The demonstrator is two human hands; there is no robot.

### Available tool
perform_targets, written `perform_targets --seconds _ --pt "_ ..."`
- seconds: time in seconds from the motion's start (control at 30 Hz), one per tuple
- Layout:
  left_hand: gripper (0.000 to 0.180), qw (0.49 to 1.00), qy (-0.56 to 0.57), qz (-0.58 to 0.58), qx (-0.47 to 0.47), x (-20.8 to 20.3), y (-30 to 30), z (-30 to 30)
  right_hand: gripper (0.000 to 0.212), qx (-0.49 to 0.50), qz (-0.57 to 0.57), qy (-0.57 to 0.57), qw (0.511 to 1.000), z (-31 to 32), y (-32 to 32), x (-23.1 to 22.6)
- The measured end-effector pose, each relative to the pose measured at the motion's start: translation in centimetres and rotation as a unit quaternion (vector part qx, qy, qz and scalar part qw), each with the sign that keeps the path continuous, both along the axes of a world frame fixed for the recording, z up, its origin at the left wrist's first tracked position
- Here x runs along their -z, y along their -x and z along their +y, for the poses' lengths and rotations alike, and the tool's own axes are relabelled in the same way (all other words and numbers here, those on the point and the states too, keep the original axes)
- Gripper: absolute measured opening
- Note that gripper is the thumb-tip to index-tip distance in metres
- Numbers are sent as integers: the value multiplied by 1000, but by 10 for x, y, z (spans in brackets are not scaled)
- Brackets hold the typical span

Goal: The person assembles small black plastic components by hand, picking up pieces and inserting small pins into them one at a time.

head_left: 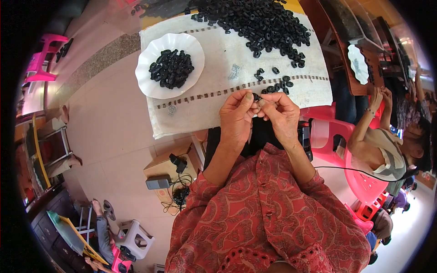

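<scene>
Both my hands meet over the near edge of the cloth-covered table. Between the thumb and fingers of my left hand and those of my right hand is a small black ring-shaped part, mostly covered by the fingertips. Just beyond my right hand lie several loose black parts on the white cloth. A large heap of the same black parts spreads over the far side. To the left, a white scalloped plate bears a smaller pile of black pieces.
Below the table at left stands a cardboard box with a grey power pack and tangled cables. Pink plastic chairs stand at right. A co-worker sits at another table there, near a white plate.
</scene>
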State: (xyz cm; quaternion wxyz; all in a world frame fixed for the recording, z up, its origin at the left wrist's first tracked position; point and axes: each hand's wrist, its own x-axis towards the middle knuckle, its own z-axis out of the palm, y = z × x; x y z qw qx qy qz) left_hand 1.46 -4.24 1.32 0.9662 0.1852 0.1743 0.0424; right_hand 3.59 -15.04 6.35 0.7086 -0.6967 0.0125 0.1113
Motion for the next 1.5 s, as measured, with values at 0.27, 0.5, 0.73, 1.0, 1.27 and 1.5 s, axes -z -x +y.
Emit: perform_targets --seconds 0.27,0.5,0.73,1.0,1.27,1.5 --pt "12 997 -79 13 -23 -5 3 -1 9 18 6 8 1000 4 1 2" --pt "12 991 -131 -15 -28 -6 1 -1 6 29 -10 -20 999 6 1 3" --pt "11 985 -165 -34 -20 0 1 1 8 33 -5 -27 999 8 2 0" --pt "11 960 -277 -40 -7 4 6 4 8 32 25 -14 999 5 3 2" --pt "12 974 -223 -28 -27 12 8 10 8 -25 34 -13 999 3 1 4" --pt "13 991 -133 -14 28 15 15 19 7 -141 62 -28 988 -14 -13 17"
